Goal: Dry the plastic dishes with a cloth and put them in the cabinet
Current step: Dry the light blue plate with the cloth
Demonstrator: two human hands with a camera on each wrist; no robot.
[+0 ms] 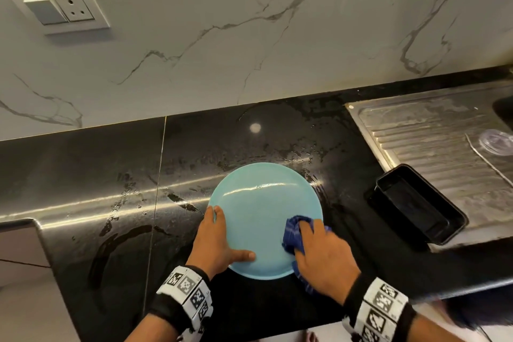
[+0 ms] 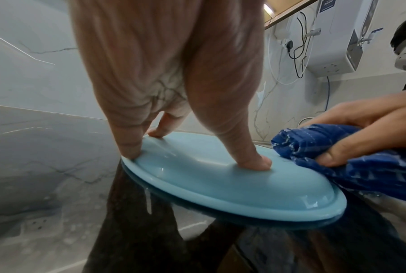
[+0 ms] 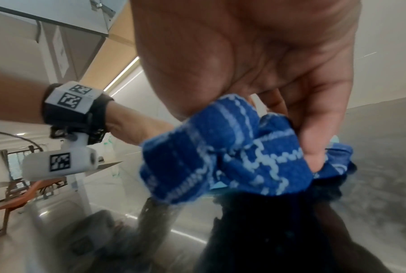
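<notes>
The step in hand is the drying itself: a light blue plastic plate (image 1: 263,216) lies upside down on the black stone surface (image 1: 83,189), its domed underside up and its rim flat against the stone, as the left wrist view shows. The left hand (image 1: 219,241) steadies it with fingers spread and fairly straight, fingertips (image 2: 131,153) pressing near the far-left rim and the thumb planted on the back of the plate, so this hand pins rather than grips. The right hand (image 1: 322,255) is closed around a bunched blue checked cloth (image 1: 294,233), thumb and fingers pinching the wad, and holds it against the plate's right edge; motion blur in the right wrist view suggests a wiping stroke. The surface around the plate is streaked with water, and a faint gleam on the plate hints that moisture may remain, though I cannot tell for certain. To the right sit a black rectangular tray (image 1: 416,203) and the steel draining board (image 1: 430,130) with a clear lid-like piece at its edge. As I judge it, the task is at an early-to-middle point for this plate: the back needs the cloth swept across its full dome, then the plate must be lifted off the wet stone, turned over and its face and rim dried before going to the cabinet, which the head view does not show.
</notes>
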